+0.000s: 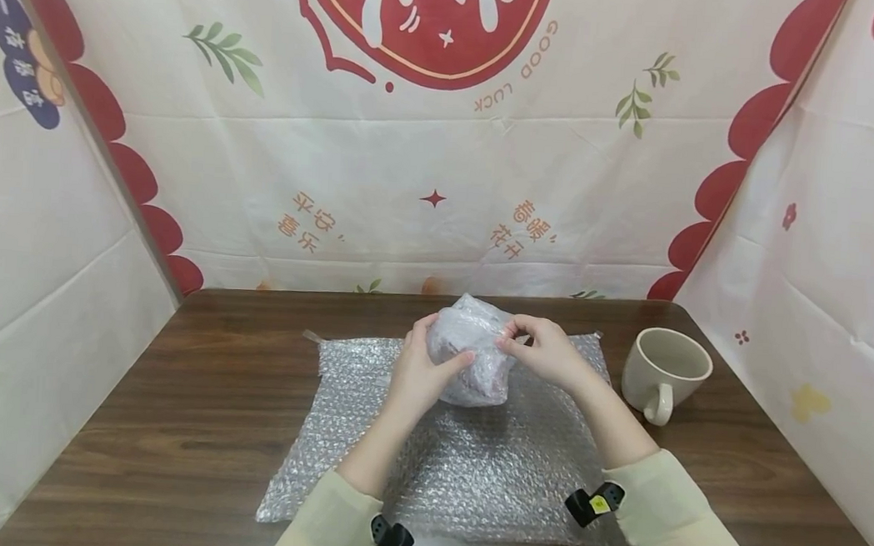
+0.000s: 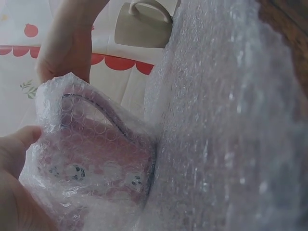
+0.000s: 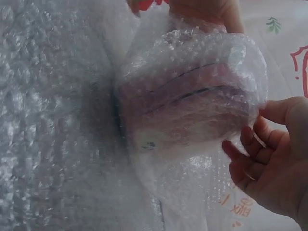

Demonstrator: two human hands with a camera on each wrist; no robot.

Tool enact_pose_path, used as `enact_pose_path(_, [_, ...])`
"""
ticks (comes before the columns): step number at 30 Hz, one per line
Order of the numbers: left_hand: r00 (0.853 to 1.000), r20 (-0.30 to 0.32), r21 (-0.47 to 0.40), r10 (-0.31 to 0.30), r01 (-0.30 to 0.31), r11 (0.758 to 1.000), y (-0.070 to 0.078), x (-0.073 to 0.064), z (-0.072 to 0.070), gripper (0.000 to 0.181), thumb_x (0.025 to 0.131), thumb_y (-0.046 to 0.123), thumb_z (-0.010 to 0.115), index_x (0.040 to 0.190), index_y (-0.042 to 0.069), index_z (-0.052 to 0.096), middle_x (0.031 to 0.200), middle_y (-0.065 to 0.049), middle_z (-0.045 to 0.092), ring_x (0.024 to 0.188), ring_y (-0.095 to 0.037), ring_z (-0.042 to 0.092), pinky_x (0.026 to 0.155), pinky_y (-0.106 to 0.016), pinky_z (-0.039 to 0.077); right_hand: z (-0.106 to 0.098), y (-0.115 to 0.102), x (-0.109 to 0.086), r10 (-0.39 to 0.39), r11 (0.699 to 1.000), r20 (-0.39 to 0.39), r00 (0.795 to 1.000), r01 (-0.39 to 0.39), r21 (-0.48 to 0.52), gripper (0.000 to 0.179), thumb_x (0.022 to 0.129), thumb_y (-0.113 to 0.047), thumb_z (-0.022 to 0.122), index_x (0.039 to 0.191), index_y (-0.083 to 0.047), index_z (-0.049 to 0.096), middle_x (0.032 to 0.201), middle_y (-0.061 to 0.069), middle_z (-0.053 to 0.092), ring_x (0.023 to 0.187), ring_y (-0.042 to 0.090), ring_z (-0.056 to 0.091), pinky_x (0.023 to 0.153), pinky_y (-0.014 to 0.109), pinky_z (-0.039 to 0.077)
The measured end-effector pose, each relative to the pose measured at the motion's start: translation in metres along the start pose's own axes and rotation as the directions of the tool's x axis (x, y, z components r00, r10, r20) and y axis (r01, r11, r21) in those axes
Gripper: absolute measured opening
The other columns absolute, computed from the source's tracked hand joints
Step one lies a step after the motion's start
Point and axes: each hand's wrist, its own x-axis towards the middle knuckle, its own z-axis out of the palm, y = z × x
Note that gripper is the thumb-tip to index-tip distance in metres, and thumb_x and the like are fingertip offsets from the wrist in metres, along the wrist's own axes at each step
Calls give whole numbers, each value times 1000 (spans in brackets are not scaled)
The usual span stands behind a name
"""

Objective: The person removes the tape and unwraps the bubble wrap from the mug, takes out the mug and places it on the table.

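A pink mug (image 2: pixel 103 151) with a dark-edged handle and small printed figures shows through its bubble wrap in the left wrist view. In the head view this wrapped bundle (image 1: pixel 481 384) is over the middle of a flat bubble wrap sheet (image 1: pixel 500 477). My left hand (image 1: pixel 424 368) grips the bundle from the left, thumb across its near side. On the other side, my right hand (image 1: pixel 548 351) pinches the wrap at the bundle's upper right, thumb against fingertips. The right wrist view shows that hand at the edge of the wrapping, beside the mug's handle (image 3: pixel 197 94).
A beige mug (image 1: pixel 664 375) stands upright at the right of the brown wooden table (image 1: pixel 150 422), close to my right forearm. Printed white cloth (image 1: pixel 414 163) encloses the back and both sides. A bit of tape (image 1: pixel 313 336) sticks out at the sheet's far left corner.
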Motion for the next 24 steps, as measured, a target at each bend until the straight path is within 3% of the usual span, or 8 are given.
enact_pose_path(6, [1000, 1, -3, 6, -6, 1000, -1, 0, 0, 85, 78, 50, 74, 145, 15, 34, 140, -14, 42, 126, -37, 42, 96, -56, 40, -1, -2, 2, 72, 996, 9, 997, -73, 45, 17, 88, -19, 65, 78, -8, 57, 72, 2, 53, 63, 17, 46, 56, 31, 38])
enact_pose_path(14, [1000, -5, 0, -2, 2, 1000, 0, 0, 0, 84, 78, 47, 75, 145, 16, 35, 140, -12, 42, 127, -34, 41, 98, -54, 38, -5, -8, 6, 91, 995, 32, 995, -92, 41, 20, 86, -15, 65, 71, -8, 55, 63, -2, 45, 61, 17, 40, 55, 32, 34])
enact_pose_path(24, [1000, -2, -2, 5, -5, 1000, 2, -1, -1, 83, 78, 45, 76, 144, 15, 35, 140, -11, 43, 127, -33, 42, 99, -54, 39, -14, -14, 10, 129, 987, 152, 980, -142, 77, 16, 88, -15, 61, 74, -6, 57, 70, 0, 48, 68, 19, 43, 62, 33, 37])
